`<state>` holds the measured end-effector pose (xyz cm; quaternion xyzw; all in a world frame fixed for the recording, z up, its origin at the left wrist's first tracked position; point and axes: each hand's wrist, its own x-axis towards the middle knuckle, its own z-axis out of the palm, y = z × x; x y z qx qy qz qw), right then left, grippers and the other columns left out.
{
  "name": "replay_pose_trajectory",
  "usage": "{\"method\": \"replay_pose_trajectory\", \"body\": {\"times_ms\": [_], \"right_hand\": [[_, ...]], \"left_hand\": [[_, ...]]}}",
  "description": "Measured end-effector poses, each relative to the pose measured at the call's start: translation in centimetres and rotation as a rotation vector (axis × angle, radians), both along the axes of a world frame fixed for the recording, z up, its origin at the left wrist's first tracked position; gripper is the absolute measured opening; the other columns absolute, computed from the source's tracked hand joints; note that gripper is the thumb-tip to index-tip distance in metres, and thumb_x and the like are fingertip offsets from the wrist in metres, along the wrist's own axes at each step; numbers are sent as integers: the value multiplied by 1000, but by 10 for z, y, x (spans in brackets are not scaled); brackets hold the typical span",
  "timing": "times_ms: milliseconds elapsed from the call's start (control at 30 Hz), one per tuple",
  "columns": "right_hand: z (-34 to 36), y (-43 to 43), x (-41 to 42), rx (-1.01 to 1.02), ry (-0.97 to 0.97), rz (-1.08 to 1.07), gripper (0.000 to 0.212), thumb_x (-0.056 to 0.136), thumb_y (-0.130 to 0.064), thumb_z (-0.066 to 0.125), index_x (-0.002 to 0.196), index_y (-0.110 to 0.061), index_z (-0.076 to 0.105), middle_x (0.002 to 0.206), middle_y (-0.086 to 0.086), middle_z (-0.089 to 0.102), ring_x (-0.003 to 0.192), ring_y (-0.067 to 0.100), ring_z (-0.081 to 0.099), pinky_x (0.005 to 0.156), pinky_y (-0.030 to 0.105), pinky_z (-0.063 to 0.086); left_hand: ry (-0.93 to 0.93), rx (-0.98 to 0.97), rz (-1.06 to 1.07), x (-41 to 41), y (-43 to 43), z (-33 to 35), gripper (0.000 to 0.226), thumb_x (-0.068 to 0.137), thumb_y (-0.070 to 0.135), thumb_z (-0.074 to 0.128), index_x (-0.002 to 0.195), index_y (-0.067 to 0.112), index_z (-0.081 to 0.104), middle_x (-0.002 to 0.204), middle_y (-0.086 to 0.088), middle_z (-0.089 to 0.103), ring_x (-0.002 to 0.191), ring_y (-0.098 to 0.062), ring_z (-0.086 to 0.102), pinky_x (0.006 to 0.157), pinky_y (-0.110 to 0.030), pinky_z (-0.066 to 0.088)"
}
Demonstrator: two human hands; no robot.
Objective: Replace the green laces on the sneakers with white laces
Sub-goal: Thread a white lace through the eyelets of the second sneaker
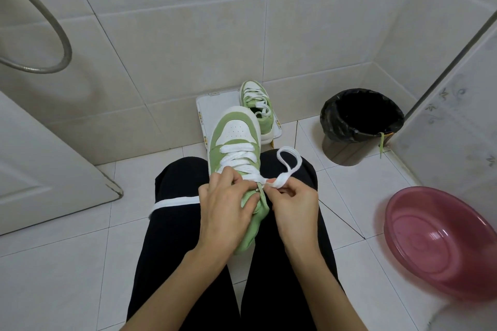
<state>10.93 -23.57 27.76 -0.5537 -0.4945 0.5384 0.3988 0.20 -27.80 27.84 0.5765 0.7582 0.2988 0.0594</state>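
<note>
The sneaker (235,148) lies on the person's lap, toe pointing far, heel near. The right hand (294,203) pinches the white lace (285,176) just right of the top eyelets, its loop arcing far-right. The left hand (224,205) grips the tongue; the lace's other end trails left across the thigh

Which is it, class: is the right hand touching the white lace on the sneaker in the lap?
Touching. The head view shows the right hand pinching the white lace between its fingertips.

Soft even indoor light (source perhaps overhead), faint shadows, sharp centre, edges bowed by wide-angle
</note>
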Motion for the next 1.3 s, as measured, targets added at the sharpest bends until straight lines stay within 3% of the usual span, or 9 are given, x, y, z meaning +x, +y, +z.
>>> {"method": "replay_pose_trajectory", "body": {"times_ms": [100, 200, 267, 367, 533, 733, 900, 1100, 1300], "right_hand": [[-1, 5, 2, 28, -119, 89, 10, 82, -12, 66, 73, -10, 69, 44, -10, 46, 45, 5, 33, 48, 19, 32], [0, 8, 10, 3, -98, 153, 22, 83, -16, 64, 67, -2, 58, 52, -1, 41, 53, 14, 31, 54, 29, 29], [5, 6, 12, -14, -59, 207, 12, 82, -23, 67, 77, -14, 62, 60, -8, 53, 52, 8, 40, 54, 24, 34], [5, -5, 10, 4, -217, 326, 25, 77, -36, 73, 88, -30, 52, 82, -13, 56, 63, -2, 49, 56, 9, 38], [8, -10, 1, 310, -633, 295, 22, 85, -27, 58, 76, -7, 56, 74, 4, 61, 69, 23, 56, 65, 37, 46], [-6, -9, 4, 398, -600, 99, 24, 92, -19, 56, 74, -4, 61, 67, 8, 58, 63, 24, 52, 58, 33, 34], [-5, -1, -10, 372, -512, -29, 20, 91, -13, 55, 78, 0, 64, 70, 12, 60, 66, 27, 53, 64, 38, 39], [-6, 6, -15, 382, -532, -43, 21, 92, -14, 55, 80, 0, 65, 73, 13, 62, 69, 27, 54, 64, 36, 37], [0, 6, -15, 353, -614, 7, 16, 91, -16, 53, 88, -3, 62, 83, 12, 61, 76, 29, 54, 65, 36, 38]], "left_hand": [[14, 6, -18, 0, 1, 1, 8, 86, 26, 67, 91, 23, 73, 86, 11, 40, 85, -6, 29, 71, -26, 14], [6, 17, -29, -2, 2, 3, 8, 89, 23, 64, 88, 19, 71, 87, 10, 40, 85, -7, 32, 71, -25, 15], [-12, 27, -44, -6, -1, 4, 8, 90, 19, 62, 87, 15, 69, 89, 8, 41, 84, -5, 30, 70, -25, 16], [-63, 25, -58, -12, -10, 5, 8, 90, 12, 60, 88, 10, 68, 92, 4, 44, 83, -5, 33, 73, -27, 24], [-98, 45, -111, -17, -25, 15, 10, 90, 6, 59, 82, 3, 63, 90, 1, 45, 79, -16, 49, 71, -32, 44], [-100, 93, 142, -65, -68, 16, 6, 88, 4, 61, 82, 6, 63, 91, 4, 43, 77, -13, 51, 71, -32, 45], [-122, 74, 317, -81, -97, 0, 10, 90, 5, 57, 81, 11, 56, 94, 4, 40, 74, -5, 50, 66, -17, 35], [-251, 37, 642, -132, -105, -13, 7, 92, 4, 53, 90, 1, 59, 109, -12, 42, 81, -22, 51, 76, -31, 37], [-397, 77, 533, -145, -99, 1, 11, 93, 10, 56, 84, 7, 61, 104, -5, 48, 89, -20, 51, 76, -24, 36]]}}
